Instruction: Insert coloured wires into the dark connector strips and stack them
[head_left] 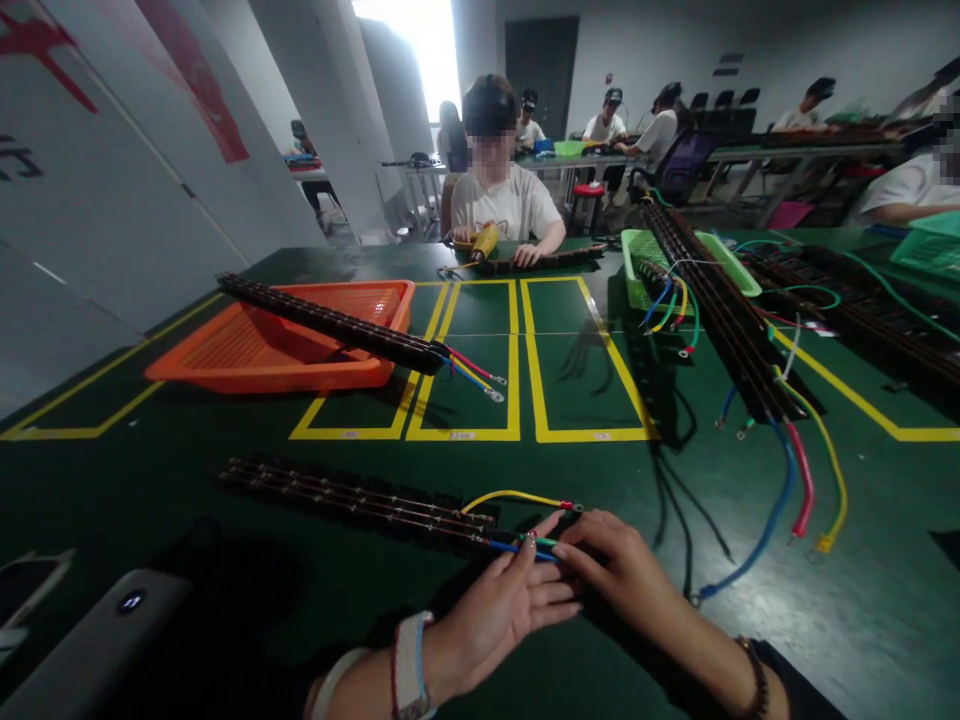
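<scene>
A long, dark strip assembly (360,510) with metal rods along it lies on the table in front of me. From its right end come a yellow wire (517,494) with a red sleeve and ring terminal, a blue wire (501,546) and a green wire (541,541). My left hand (510,605) is palm up, its thumb pressing the blue and green wires against the fingers. My right hand (626,570) pinches at the far ends of these wires; their tips are hidden by its fingers. The yellow wire's terminal lies loose just above the hands.
An orange basket (277,380) with another wired strip (330,325) across it stands at left. At right, wired strips (720,300) rest on a green basket (637,290). A power bank (112,640) lies near left. Opposite, a person (502,190) has a yellow power tool (485,243).
</scene>
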